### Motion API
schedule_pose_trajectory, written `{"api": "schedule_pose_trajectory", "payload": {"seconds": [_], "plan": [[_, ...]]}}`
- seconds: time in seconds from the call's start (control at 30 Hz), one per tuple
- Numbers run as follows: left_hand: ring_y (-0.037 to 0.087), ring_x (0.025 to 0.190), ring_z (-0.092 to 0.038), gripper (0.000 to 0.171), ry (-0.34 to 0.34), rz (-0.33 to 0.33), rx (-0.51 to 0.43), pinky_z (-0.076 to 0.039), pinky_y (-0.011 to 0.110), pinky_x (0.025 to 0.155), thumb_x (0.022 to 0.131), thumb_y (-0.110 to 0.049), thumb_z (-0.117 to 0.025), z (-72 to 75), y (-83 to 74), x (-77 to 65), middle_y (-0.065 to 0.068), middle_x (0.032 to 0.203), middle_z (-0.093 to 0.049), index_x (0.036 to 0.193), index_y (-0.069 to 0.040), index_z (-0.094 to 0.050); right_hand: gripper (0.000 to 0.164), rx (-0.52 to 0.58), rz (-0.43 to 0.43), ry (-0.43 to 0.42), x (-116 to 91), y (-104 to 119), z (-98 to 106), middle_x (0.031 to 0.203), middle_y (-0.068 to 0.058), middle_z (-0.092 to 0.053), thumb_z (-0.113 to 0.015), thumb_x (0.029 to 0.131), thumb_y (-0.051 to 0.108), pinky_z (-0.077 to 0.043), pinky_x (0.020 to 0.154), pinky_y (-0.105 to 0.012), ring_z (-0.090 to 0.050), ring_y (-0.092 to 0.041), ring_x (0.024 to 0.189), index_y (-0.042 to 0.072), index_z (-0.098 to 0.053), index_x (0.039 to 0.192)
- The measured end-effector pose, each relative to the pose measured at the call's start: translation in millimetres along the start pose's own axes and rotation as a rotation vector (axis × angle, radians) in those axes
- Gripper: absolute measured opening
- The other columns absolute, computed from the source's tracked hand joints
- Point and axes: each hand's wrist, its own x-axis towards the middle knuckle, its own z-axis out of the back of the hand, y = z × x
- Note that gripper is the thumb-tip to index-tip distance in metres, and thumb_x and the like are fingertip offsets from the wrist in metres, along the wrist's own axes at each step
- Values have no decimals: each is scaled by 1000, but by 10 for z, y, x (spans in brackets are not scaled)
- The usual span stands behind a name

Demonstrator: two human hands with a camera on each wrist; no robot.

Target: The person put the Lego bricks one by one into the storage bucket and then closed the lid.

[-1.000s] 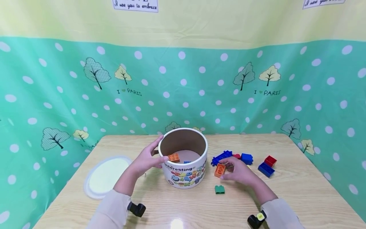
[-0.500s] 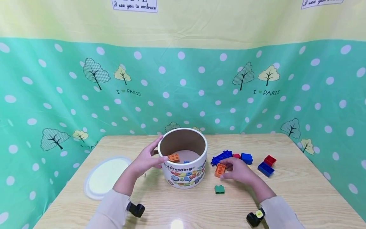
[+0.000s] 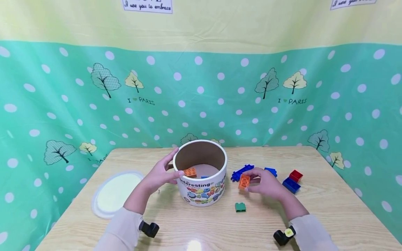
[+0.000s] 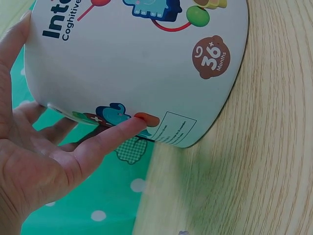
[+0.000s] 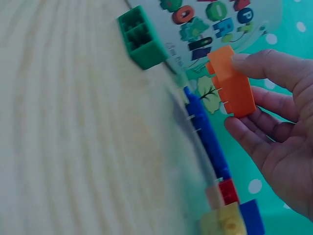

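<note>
An orange toy building brick (image 3: 244, 182) is pinched between the thumb and fingers of my right hand (image 3: 267, 185). In the right wrist view this brick (image 5: 232, 82) is held above the table, its studs pointing left. My left hand (image 3: 158, 176) holds the side of a white printed bucket (image 3: 201, 195), the thumb at its front rim and the other fingers spread along its side. Inside the bucket lie another orange brick (image 3: 190, 173) and a blue piece (image 3: 204, 177). A green brick (image 3: 240, 207) lies in front of my right hand.
Behind my right hand lies a long blue studded piece (image 3: 242, 173), with a blue brick (image 3: 271, 171) beyond the fingers. Farther right are a red brick (image 3: 296, 175) and a blue brick (image 3: 291, 185). A white round lid (image 3: 117, 193) lies left. A patterned curtain (image 3: 201, 104) hangs behind the table.
My right hand has raised the orange brick slightly off the table and tilted it, shifting a little to the right. My left hand has stayed on the bucket.
</note>
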Motion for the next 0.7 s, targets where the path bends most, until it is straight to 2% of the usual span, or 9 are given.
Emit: {"api": "schedule_pose_trajectory", "payload": {"seconds": [0.23,0.47,0.7], "plan": [[48,135,-34,95,-3,0,2,-58,48,75,82,-26,-79,5,3,-4,8,160,-18,157,-25,-20,50,-11,59,5,17,131,135,123,-11,-61,-81,77,10,-54,89,-36,-62,-28,107,8,-64,124],[47,135,-33,95,-9,3,17,-58,48,75,82,-28,-80,18,31,-5,8,161,-17,156,-26,-21,51,82,103,17,63,264,301,129,-20,-56,-80,79,8,-57,82,-29,-62,-34,108,0,-61,126],[47,135,-34,95,-4,0,7,-58,48,75,82,-27,-79,13,36,-3,9,160,-18,157,-26,-20,55,72,94,-23,121,430,410,130,-16,-55,-82,79,12,-57,81,-30,-60,-34,111,4,-60,129]]}}
